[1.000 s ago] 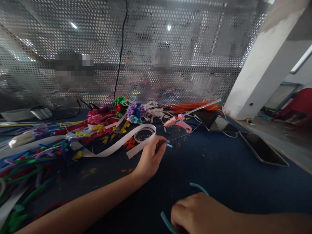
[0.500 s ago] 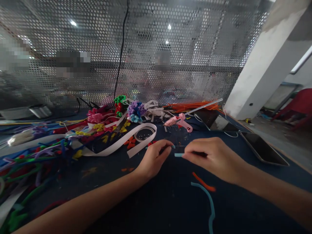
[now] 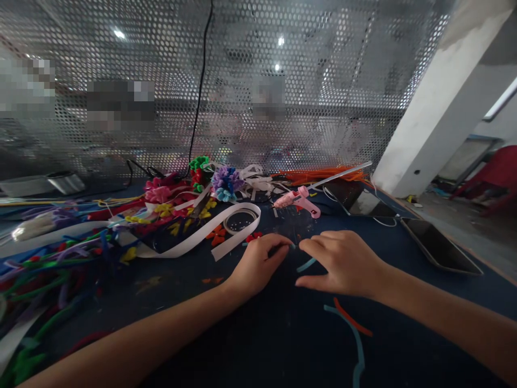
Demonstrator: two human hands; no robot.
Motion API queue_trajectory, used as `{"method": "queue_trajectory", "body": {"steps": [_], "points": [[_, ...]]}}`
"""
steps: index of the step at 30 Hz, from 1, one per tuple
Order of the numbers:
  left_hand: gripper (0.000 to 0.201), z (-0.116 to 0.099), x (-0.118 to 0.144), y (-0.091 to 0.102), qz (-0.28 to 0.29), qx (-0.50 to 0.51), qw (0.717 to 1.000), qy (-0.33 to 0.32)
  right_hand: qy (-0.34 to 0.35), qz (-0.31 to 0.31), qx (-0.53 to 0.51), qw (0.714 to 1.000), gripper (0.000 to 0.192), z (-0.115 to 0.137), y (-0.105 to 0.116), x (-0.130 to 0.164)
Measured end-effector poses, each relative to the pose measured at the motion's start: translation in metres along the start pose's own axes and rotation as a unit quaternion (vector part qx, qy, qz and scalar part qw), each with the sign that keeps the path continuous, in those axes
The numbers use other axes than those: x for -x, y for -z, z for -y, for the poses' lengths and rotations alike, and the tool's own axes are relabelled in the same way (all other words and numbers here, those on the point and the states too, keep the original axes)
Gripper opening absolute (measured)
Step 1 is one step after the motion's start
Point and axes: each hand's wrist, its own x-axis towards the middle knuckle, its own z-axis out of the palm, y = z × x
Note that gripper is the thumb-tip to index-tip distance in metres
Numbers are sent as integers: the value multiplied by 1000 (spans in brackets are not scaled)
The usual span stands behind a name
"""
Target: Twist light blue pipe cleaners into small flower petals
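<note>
Where hands meet over dark blue table (image 3: 404, 285), short teal pipe-cleaner piece (image 3: 306, 264) is pinched by right hand (image 3: 343, 264); left hand (image 3: 258, 264) is curled narrow beside it, fingertips touching. Pink glue gun (image 3: 297, 199) is seen beyond.

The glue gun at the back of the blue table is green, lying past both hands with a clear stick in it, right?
Not quite. The head view shows the glue gun is pink, not green. The rest holds: it lies at the back of the blue table, beyond the left hand and right hand, with a clear stick in it.
</note>
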Motion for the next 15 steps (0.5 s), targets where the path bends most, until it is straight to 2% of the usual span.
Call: {"method": "queue_trajectory", "body": {"steps": [5, 8, 12, 15], "points": [[19, -1, 0, 0, 3, 1, 1000, -4, 22, -14, 23, 999, 13, -6, -3, -2], [20, -2, 0, 0, 4, 1, 1000, 4, 25, -30, 34, 999, 13, -8, -4, -1], [21, -3, 0, 1, 5, -4, 1000, 12, 14, -54, 14, 998, 38, -4, -5, 0], [19, -4, 0, 0, 10, -13, 1000, 13, 14, -62, 32, 997, 27, -2, -6, -1]]}}
